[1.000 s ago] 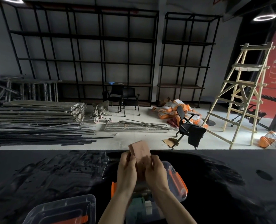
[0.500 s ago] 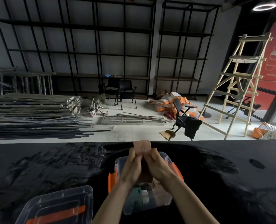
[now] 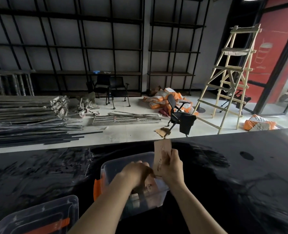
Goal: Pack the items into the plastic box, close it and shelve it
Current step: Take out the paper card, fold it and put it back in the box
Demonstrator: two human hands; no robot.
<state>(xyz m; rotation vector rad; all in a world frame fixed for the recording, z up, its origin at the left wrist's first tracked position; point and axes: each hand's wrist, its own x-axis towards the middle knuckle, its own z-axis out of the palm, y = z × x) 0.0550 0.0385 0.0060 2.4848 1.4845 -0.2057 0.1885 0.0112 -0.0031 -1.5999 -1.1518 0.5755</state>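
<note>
A clear plastic box [image 3: 112,168] with orange latches stands open on the black table in front of me. My right hand [image 3: 171,168] holds a flat brown cardboard packet [image 3: 161,154] upright above the box's right edge. My left hand [image 3: 134,173] reaches down inside the box among small packed items [image 3: 136,198]; blur hides whether it grips anything. The clear lid [image 3: 38,215] with an orange handle lies on the table at the lower left.
The black table [image 3: 232,174] stretches wide to both sides. Beyond its far edge lie metal bars [image 3: 26,119], black chairs [image 3: 178,114], orange sacks [image 3: 163,98] and a wooden ladder [image 3: 231,78]. Dark shelving racks [image 3: 89,48] line the back wall.
My hands have separated: the right one moved the cardboard packet to the right, and the left one dropped into the box. The camera tilted down.
</note>
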